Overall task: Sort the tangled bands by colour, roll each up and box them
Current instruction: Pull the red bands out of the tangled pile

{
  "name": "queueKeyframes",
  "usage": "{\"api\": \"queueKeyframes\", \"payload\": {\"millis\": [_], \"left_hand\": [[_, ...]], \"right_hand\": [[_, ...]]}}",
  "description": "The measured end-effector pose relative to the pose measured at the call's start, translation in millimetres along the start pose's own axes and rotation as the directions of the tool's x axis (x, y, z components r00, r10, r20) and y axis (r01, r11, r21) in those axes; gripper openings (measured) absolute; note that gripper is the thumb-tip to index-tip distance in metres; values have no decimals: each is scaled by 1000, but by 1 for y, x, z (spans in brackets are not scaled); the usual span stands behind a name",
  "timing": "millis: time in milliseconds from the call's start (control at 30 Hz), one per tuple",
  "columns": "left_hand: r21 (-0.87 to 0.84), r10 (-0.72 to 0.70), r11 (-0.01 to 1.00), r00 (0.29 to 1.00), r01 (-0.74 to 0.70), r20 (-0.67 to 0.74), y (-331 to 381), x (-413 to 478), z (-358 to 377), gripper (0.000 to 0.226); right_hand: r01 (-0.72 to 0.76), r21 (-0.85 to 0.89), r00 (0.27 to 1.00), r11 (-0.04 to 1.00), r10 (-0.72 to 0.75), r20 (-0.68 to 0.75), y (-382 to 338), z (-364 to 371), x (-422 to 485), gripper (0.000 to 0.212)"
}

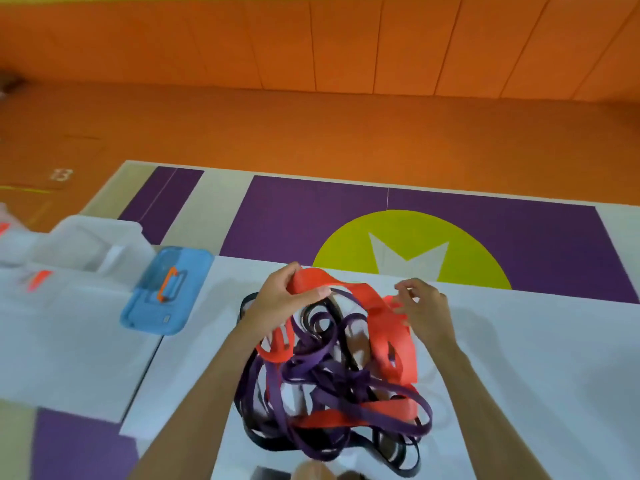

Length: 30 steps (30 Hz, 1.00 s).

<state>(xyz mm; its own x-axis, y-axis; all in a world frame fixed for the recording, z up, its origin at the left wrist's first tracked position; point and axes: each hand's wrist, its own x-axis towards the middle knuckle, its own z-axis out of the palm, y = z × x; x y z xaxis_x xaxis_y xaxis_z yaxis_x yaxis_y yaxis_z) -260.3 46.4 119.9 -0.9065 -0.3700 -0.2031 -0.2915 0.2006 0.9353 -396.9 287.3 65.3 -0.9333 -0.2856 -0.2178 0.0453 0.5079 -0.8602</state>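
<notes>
Head view: tangled heap of red, purple and black rubber bands (332,386) lies on the white bench (519,368). Left hand (284,299) pinches a wide red band (311,284) above the heap; right hand (422,310), fingers spread, touches it. Blue plastic lid (166,292) lies left of the heap

Probably a gym or play hall: orange padded wall panels (346,46), orange floor (311,133), purple mat (485,237)

We can read only one marking: the pale number "13" (61,174) painted on the orange floor (311,133) at far left, blurred. We make out no other text, label or brand.
</notes>
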Motion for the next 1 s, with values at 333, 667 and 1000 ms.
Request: {"api": "queueKeyframes", "payload": {"millis": [333,667,1000], "left_hand": [[97,-79,991,993,87,-83,-30,-9,47,17],[-548,-529,749,835,372,-156,-52,-29,15,34],[-455,-523,672,809,584,267,-60,-28,48,65]], "right_hand": [[-109,-280,978,954,153,139,32,14,30,39],[-538,-131,826,833,552,116,148,24,-22,77],[-435,426,881,794,277,383,30,40,-36,56]]}}
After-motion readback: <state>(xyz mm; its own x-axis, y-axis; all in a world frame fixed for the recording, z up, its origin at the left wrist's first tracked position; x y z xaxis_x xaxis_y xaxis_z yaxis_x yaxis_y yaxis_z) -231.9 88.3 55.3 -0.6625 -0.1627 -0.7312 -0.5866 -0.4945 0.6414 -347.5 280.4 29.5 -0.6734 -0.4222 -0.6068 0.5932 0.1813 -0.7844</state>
